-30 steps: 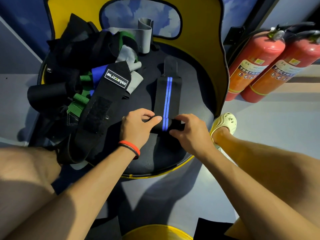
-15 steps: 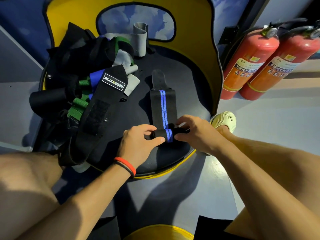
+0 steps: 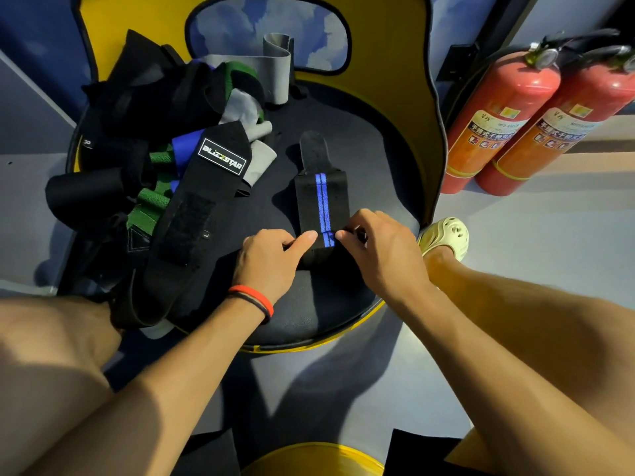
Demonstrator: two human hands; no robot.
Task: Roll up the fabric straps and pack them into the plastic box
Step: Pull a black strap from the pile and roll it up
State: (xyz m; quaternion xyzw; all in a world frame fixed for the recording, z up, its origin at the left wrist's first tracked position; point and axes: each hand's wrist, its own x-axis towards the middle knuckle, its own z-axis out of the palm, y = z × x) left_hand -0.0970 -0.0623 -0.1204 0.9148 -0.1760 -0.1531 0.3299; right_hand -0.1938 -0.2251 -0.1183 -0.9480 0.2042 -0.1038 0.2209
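I am rolling one black strap with a blue stripe (image 3: pixel 323 201) on the round padded seat (image 3: pixel 378 156). My left hand (image 3: pixel 269 257) and my right hand (image 3: pixel 383 252) both pinch the rolled end, which is the part nearest to me, each from its own side. The rest of the strap lies flat and points away from me. I judge this roll is about one third made. On the left of the seat a pile of other straps (image 3: pixel 154 139) lies mostly loose. The plastic box I cannot see, so I think the packing is not begun.
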